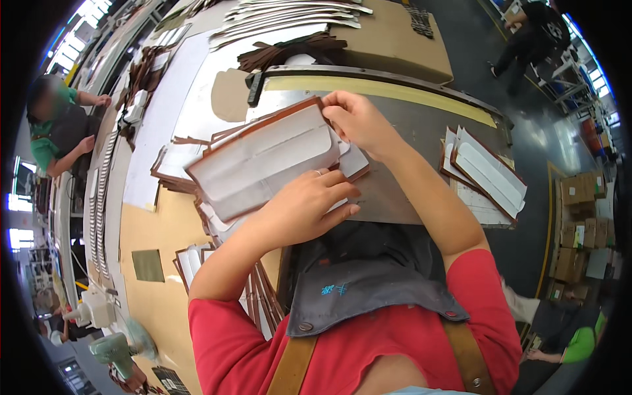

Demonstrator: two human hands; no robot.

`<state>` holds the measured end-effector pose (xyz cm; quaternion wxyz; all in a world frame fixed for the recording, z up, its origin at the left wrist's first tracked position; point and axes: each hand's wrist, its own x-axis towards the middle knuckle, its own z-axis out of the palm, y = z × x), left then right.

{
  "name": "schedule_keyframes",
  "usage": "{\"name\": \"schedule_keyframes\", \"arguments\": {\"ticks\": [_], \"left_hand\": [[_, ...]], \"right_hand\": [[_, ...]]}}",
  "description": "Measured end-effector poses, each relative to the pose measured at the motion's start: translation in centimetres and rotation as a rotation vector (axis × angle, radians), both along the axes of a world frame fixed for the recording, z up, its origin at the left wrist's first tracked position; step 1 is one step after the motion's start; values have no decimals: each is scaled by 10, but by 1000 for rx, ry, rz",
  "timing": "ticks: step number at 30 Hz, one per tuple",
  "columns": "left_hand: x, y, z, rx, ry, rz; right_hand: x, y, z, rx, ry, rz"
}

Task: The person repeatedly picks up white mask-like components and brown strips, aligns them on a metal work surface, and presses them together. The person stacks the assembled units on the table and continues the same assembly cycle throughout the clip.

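A flat wallet-like panel [270, 161] with a whitish lining and brown leather edges lies tilted in front of me, on top of a stack of similar brown-edged pieces [172, 161]. The fingers of my right hand [359, 124] pinch its upper right corner. Across the panel's lower right edge lies my left hand [309, 203], a ring on one finger. Its fingers are loosely bent and its thumb stands apart, gripping nothing that I can see. Under the panel's right end, another pale piece [354, 161] sticks out over the grey metal plate [388, 191].
Two or more similar panels [484, 168] lie at the plate's right end. Brown strips [289, 51] and long pale strips [283, 16] are piled at the back. More pieces [260, 296] lie beside my left arm. A green fan [115, 349] stands lower left. Another person [59, 125] works at left.
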<state>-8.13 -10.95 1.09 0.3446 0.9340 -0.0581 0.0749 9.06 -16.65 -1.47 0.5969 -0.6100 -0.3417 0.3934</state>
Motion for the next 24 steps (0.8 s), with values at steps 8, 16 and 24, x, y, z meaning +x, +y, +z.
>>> {"name": "schedule_keyframes", "arguments": {"ticks": [8, 16, 24], "left_hand": [[31, 52, -9, 191, -373, 524], [12, 47, -61, 600, -161, 564], [-34, 23, -40, 512, 10, 669]], "right_hand": [[20, -60, -15, 139, 120, -432], [52, -69, -38, 45, -196, -502], [35, -66, -20, -61, -133, -319]]}}
